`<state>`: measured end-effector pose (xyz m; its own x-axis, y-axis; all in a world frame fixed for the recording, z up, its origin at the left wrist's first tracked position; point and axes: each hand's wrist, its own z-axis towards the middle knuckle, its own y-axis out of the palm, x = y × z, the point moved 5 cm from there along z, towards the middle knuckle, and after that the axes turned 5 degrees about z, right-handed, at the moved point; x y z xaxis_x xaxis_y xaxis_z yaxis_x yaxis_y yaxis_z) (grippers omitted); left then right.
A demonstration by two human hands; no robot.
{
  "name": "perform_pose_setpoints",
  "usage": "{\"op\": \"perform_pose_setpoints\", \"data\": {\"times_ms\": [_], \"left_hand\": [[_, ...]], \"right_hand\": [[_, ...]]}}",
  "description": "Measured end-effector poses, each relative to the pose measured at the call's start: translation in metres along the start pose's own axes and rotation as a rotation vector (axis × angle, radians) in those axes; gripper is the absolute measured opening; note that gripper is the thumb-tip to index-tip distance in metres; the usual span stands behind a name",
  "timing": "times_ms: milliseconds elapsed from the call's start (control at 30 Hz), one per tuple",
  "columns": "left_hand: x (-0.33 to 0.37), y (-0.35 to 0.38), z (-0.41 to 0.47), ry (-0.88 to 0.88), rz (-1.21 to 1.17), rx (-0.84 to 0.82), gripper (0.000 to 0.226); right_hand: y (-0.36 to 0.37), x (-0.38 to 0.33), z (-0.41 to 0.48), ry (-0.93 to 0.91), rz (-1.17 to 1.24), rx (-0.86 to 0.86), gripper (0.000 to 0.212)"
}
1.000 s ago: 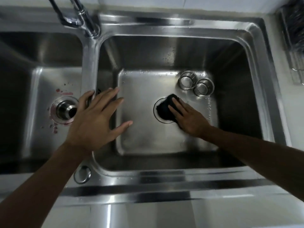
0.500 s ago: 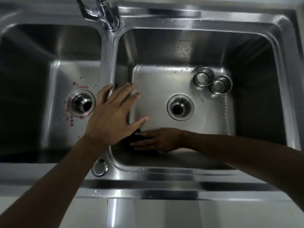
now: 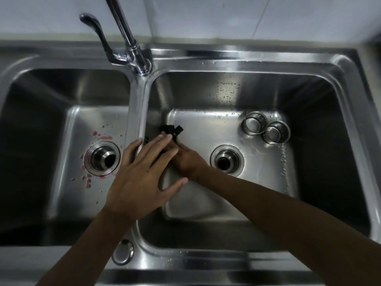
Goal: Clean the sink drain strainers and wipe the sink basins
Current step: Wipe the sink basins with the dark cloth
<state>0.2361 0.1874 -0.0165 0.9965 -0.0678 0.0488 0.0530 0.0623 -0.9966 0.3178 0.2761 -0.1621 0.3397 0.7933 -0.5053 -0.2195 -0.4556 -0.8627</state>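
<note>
Head view: two bare hands at a steel double sink, a dark cloth pressed in the right basin.

Taking the divider [image 3: 135,112] between the basins as the landmark: the left hand [image 3: 140,178] lies across it with fingers spread flat, gripping nothing. The right hand [image 3: 185,159] is just right of the divider, low in the right basin [image 3: 206,203], pressing a black cloth [image 3: 172,130] against the basin's left wall; its fingers are partly hidden under the left hand, so how tightly they close I cannot tell. Farther right sits the open drain [image 3: 226,159], and beyond it, in the far corner, two loose strainers [image 3: 267,130] touch side by side. Left of the divider, the left basin [image 3: 61,182] shows red spots [image 3: 102,137] around its own drain [image 3: 102,157]. The faucet [image 3: 132,44] rises at the divider's far end.
</note>
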Motion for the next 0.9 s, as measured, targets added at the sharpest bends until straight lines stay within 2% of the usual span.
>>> {"op": "perform_pose_setpoints", "data": {"times_ms": [33, 100, 167, 300, 333, 400, 467, 533, 600, 633, 700, 833, 900], "left_hand": [[0.000, 0.001, 0.000, 0.002, 0.012, -0.010, 0.074], [-0.001, 0.001, 0.000, 0.008, 0.027, -0.018, 0.073], [-0.001, 0.001, -0.001, 0.013, 0.022, -0.027, 0.073], [-0.002, 0.003, -0.001, 0.011, 0.025, -0.017, 0.071], [-0.002, 0.003, -0.001, 0.009, 0.024, -0.001, 0.071], [-0.003, 0.005, -0.001, 0.016, 0.024, 0.010, 0.071], [-0.004, 0.007, -0.002, 0.018, 0.021, 0.013, 0.071], [-0.004, 0.009, -0.002, 0.022, 0.018, 0.024, 0.071], [-0.004, 0.009, -0.003, 0.032, 0.008, 0.048, 0.070], [-0.004, 0.009, -0.003, 0.037, 0.005, 0.060, 0.070], [-0.004, 0.009, -0.003, 0.048, 0.012, 0.075, 0.070], [-0.004, 0.009, -0.004, 0.055, 0.009, 0.104, 0.070], [-0.005, 0.009, -0.004, 0.053, -0.002, 0.105, 0.070]], "right_hand": [[-0.001, 0.007, 0.001, -0.046, -0.104, -0.060, 0.050], [-0.015, 0.033, 0.012, 0.025, -0.225, -0.115, 0.053], [-0.040, 0.058, 0.026, 0.184, -0.225, -0.043, 0.063], [-0.053, 0.071, 0.009, 0.271, -0.251, 0.016, 0.061], [-0.056, 0.075, -0.002, 0.344, -0.197, 0.050, 0.068], [-0.071, 0.083, -0.019, 0.635, 0.048, 0.181, 0.081], [-0.094, 0.081, -0.027, 0.854, 0.298, 0.414, 0.078], [-0.123, 0.061, -0.024, 0.766, 0.353, 0.676, 0.071], [-0.151, 0.029, -0.013, 0.485, 0.261, 0.791, 0.072], [-0.162, 0.014, -0.003, 0.361, 0.211, 0.778, 0.075], [-0.177, -0.003, 0.023, 0.259, 0.090, 0.675, 0.084], [-0.188, 0.012, 0.064, 0.340, -0.262, 0.345, 0.086], [-0.191, 0.027, 0.063, 0.384, -0.329, 0.284, 0.092]]}}
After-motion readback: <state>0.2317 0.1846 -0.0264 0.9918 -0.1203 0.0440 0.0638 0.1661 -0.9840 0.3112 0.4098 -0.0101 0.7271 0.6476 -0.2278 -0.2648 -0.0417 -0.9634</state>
